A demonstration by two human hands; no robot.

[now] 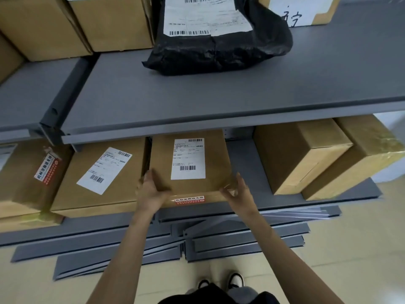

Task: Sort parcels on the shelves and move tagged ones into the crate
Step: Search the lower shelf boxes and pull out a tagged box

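Left hand (151, 190) and right hand (237, 191) grip the front corners of a flat brown cardboard parcel with white label (190, 170) at the lower grey metal shelf's (252, 207) front edge.

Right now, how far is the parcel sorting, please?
Nothing shows as finished: no crate is in view. In hand: the left hand and right hand grip the front corners of a labelled box with a red tag on the lower shelf. Left: carrying it to the crate.
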